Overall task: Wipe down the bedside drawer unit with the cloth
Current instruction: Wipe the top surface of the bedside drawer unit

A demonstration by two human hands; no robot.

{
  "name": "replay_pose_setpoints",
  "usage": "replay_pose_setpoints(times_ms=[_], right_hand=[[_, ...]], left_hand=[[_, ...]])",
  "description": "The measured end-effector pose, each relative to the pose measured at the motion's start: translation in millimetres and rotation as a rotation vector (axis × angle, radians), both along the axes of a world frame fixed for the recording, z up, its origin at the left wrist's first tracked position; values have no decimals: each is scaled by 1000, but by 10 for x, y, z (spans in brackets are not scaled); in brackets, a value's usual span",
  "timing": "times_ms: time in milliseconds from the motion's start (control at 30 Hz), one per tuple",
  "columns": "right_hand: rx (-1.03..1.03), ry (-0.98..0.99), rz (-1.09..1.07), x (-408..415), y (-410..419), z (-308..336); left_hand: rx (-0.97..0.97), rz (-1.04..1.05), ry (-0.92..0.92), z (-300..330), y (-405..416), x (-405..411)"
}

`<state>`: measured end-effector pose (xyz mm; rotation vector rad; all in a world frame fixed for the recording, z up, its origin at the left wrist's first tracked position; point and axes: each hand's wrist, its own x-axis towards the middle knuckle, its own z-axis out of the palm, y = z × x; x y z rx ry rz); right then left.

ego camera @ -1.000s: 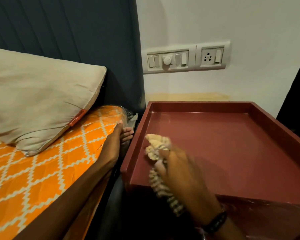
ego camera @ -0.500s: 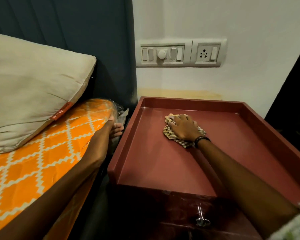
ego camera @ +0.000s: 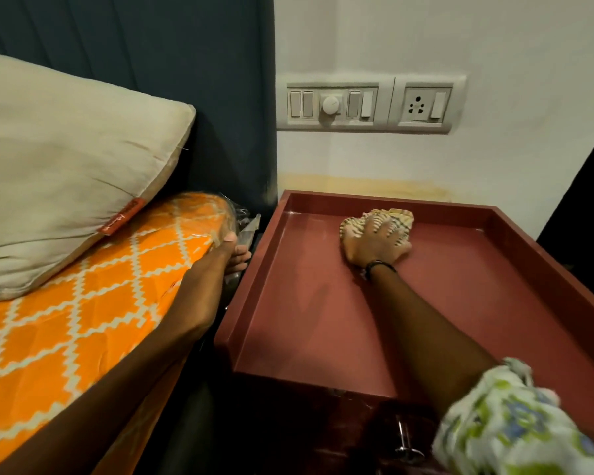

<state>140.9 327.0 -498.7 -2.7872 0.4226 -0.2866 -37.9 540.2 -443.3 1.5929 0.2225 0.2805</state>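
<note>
- Where the pillow (ego camera: 66, 173) leans on the dark headboard (ego camera: 151, 80), it sits on the orange patterned mattress (ego camera: 83, 303), well clear of the work.
- The left hand (ego camera: 232, 252) rests at the mattress corner, by crinkled plastic wrap (ego camera: 244, 222); it likely braces the person's lean. Its fingers drop over the edge, mostly hidden, so I cannot tell whether they grip.
- The bedside drawer unit (ego camera: 323, 320) stands just beside the bed, against the wall; its raised rim boxes in the red top.
- The right hand (ego camera: 374, 243) presses the striped cloth (ego camera: 391, 216) flat near the back rim, fingers spread over it, probably to cover more surface per stroke.
- A metal knob (ego camera: 405, 440) shows on the drawer front below; front and sides seem not yet wiped.
- The switch panel (ego camera: 367, 104) is on the wall above.
</note>
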Motion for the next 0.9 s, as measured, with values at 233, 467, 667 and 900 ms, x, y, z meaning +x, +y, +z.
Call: replay_pose_setpoints(times_ms=[233, 467, 667, 900], right_hand=[[17, -40, 311, 98, 883, 14], [102, -24, 807, 378, 429, 150], [227, 32, 1045, -59, 198, 237], [217, 27, 1291, -1133, 38, 223]], left_hand=[[13, 16, 12, 2, -33, 6], [-17, 2, 16, 1, -60, 9], [63, -11, 0, -73, -24, 34], [128, -47, -10, -76, -9, -28]])
